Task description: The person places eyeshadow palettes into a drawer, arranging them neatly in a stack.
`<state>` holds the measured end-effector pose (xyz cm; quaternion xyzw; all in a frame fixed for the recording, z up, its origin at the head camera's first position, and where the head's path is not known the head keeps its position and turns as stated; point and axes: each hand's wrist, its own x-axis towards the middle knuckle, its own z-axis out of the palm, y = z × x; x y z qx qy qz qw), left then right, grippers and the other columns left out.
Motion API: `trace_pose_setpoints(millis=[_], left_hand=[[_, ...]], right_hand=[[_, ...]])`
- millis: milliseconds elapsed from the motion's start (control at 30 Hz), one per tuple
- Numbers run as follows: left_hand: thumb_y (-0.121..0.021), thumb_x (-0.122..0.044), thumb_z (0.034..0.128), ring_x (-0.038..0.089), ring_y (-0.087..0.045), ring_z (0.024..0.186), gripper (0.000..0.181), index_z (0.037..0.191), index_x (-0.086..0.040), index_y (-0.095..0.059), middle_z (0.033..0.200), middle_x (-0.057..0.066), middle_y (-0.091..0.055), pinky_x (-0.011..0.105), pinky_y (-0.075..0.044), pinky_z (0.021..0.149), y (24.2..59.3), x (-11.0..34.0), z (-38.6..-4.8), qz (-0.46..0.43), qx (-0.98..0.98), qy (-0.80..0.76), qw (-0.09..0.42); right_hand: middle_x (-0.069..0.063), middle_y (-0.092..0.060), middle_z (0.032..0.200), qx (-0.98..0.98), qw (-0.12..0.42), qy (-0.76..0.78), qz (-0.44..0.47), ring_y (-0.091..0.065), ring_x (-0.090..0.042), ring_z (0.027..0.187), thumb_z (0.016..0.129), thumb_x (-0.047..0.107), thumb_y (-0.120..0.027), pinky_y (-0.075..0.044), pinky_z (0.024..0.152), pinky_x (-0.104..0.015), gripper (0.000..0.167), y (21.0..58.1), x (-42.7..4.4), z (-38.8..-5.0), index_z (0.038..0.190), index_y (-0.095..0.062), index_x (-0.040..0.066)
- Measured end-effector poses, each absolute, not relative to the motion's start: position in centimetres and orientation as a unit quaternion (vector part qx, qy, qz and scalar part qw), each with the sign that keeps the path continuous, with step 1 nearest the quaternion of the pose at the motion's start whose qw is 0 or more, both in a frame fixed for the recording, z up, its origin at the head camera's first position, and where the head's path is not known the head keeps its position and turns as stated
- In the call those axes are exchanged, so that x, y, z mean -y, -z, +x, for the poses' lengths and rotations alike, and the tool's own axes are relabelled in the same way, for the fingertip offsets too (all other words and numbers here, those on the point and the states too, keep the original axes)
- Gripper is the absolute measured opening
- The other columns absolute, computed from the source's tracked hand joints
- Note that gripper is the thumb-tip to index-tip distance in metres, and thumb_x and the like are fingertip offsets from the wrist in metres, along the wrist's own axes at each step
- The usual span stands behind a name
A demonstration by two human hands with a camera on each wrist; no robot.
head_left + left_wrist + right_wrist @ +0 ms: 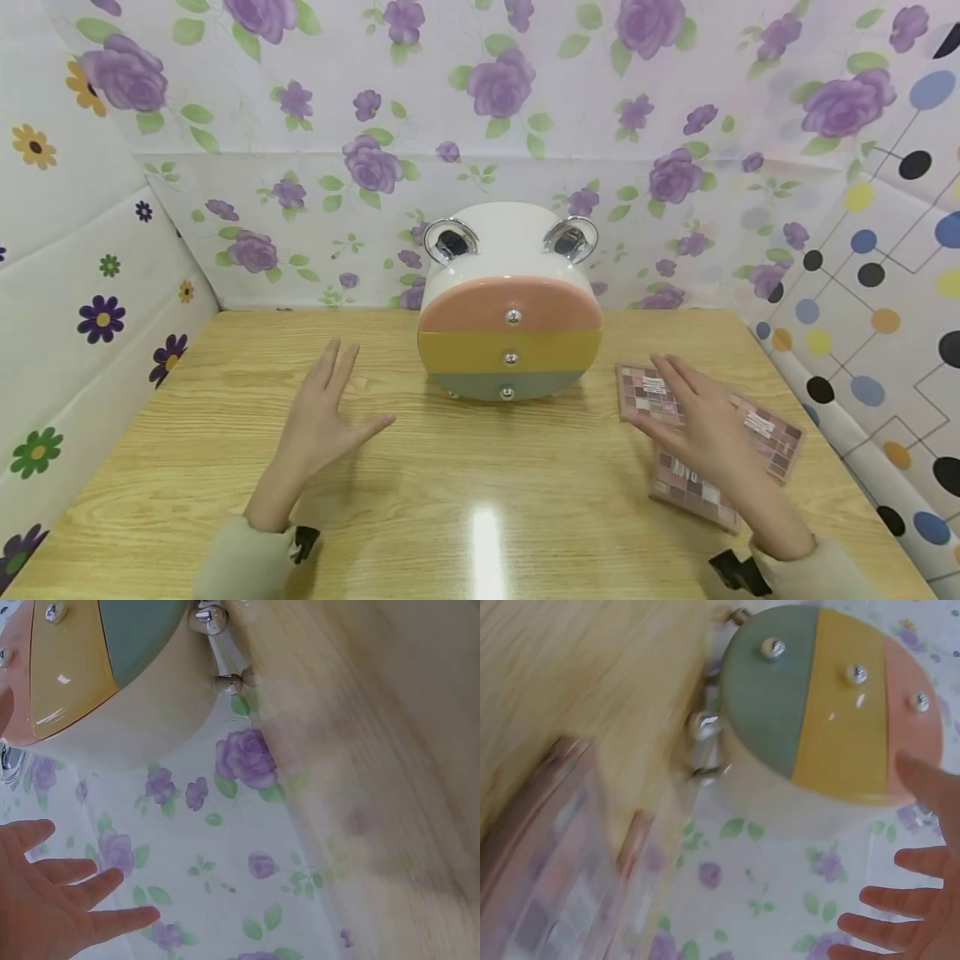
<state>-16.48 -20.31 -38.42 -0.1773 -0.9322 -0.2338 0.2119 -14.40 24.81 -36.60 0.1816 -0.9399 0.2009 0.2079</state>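
Note:
A white rounded drawer box [510, 242] with two silver-rimmed eyes stands at the back middle of the table. Its front has a pink drawer [465, 308], a yellow drawer [465, 352] and a green drawer [472, 383], all closed, each with a silver knob. My left hand [318, 425] hovers left of the box, fingers extended, holding nothing. On the right, my right hand [708, 425] is held over several eyeshadow palettes [776, 433], fingers extended and nothing gripped. It hides part of them. In the right wrist view a palette [555, 877] appears blurred, near the drawer box [780, 795].
The wooden table [420, 500] has a light glare near its front. A purple-flowered cloth [300, 225] hangs behind it. Patterned cloths [67, 400] enclose the left and right sides. Dark straps [738, 573] show at both cuffs.

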Motion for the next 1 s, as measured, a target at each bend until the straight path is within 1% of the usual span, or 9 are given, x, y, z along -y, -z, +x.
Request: trace_pose_setpoints(millis=[67, 133, 233, 433, 533, 667, 867, 1000], left_hand=[[-0.076, -0.039, 0.0686, 0.048, -0.027, 0.125, 0.094, 0.141, -0.001, -0.030, 0.143, 0.025, -0.026, 0.064, -0.027, 0.094, 38.3, 20.2, -16.8, -0.185, 0.920, 0.270, 0.217], [-0.077, -0.033, 0.0690, 0.045, -0.030, 0.125, 0.090, 0.140, -0.001, -0.032, 0.140, 0.025, -0.032, 0.063, -0.028, 0.095, 38.1, 20.1, -17.2, -0.193, 0.906, 0.304, 0.222], [-0.078, -0.026, 0.0694, 0.042, -0.036, 0.122, 0.084, 0.137, 0.000, -0.036, 0.136, 0.023, -0.040, 0.060, -0.032, 0.094, 37.9, 20.0, -17.8, -0.202, 0.888, 0.344, 0.231], [-0.075, -0.015, 0.0730, 0.035, -0.048, 0.111, 0.071, 0.134, -0.002, -0.041, 0.128, 0.019, -0.047, 0.052, -0.045, 0.085, 37.3, 19.7, -19.0, -0.208, 0.861, 0.410, 0.219], [-0.072, -0.009, 0.0760, 0.034, -0.050, 0.111, 0.067, 0.135, -0.002, -0.041, 0.128, 0.018, -0.046, 0.050, -0.047, 0.083, 37.0, 19.7, -19.5, -0.216, 0.849, 0.436, 0.206], [-0.067, -0.003, 0.0806, 0.034, -0.049, 0.113, 0.063, 0.137, -0.003, -0.038, 0.131, 0.018, -0.043, 0.048, -0.047, 0.084, 36.5, 19.5, -20.2, -0.226, 0.835, 0.470, 0.177], [-0.060, 0.002, 0.0841, 0.037, -0.043, 0.118, 0.063, 0.140, -0.003, -0.033, 0.136, 0.019, -0.037, 0.050, -0.044, 0.087, 35.9, 19.1, -21.3, -0.228, 0.815, 0.515, 0.133], [-0.058, 0.002, 0.0858, 0.037, -0.040, 0.121, 0.063, 0.142, -0.004, -0.030, 0.141, 0.017, -0.032, 0.046, -0.044, 0.089, 35.5, 18.8, -21.9, -0.222, 0.804, 0.541, 0.110]], right_hand=[[-0.026, -0.047, 0.127, 0.928, 0.232, -0.219, 0.190, -0.045, -0.047, 0.110, 0.071, 0.027, -0.078, -0.040, 0.081, -0.062, 0.078, 36.4, -24.2, -14.5, 0.136, -0.042, 0.006], [-0.023, -0.053, 0.120, 0.914, 0.269, -0.228, 0.202, -0.050, -0.044, 0.105, 0.067, 0.020, -0.080, -0.044, 0.080, -0.058, 0.071, 36.2, -23.6, -14.8, 0.130, -0.049, 0.003], [-0.020, -0.059, 0.112, 0.895, 0.306, -0.243, 0.216, -0.056, -0.039, 0.100, 0.065, 0.014, -0.080, -0.047, 0.076, -0.053, 0.064, 36.0, -22.8, -15.1, 0.122, -0.055, 0.002], [-0.016, -0.065, 0.101, 0.878, 0.330, -0.258, 0.233, -0.062, -0.028, 0.085, 0.066, 0.013, -0.079, -0.051, 0.067, -0.043, 0.055, 35.6, -21.3, -15.7, 0.116, -0.060, 0.001], [-0.014, -0.067, 0.093, 0.868, 0.338, -0.270, 0.243, -0.063, -0.024, 0.078, 0.065, 0.010, -0.080, -0.052, 0.062, -0.037, 0.053, 35.5, -20.6, -16.1, 0.113, -0.061, -0.001], [-0.011, -0.068, 0.086, 0.859, 0.339, -0.299, 0.243, -0.064, -0.021, 0.074, 0.064, 0.008, -0.080, -0.053, 0.059, -0.034, 0.052, 35.6, -19.7, -16.6, 0.112, -0.062, -0.002], [-0.013, -0.067, 0.089, 0.847, 0.321, -0.349, 0.241, -0.064, -0.021, 0.075, 0.066, 0.008, -0.080, -0.053, 0.059, -0.034, 0.054, 35.8, -18.2, -17.2, 0.116, -0.059, -0.002], [-0.013, -0.067, 0.087, 0.839, 0.322, -0.360, 0.249, -0.064, -0.021, 0.073, 0.067, 0.010, -0.080, -0.053, 0.058, -0.032, 0.054, 35.8, -17.2, -17.6, 0.116, -0.059, -0.001]])
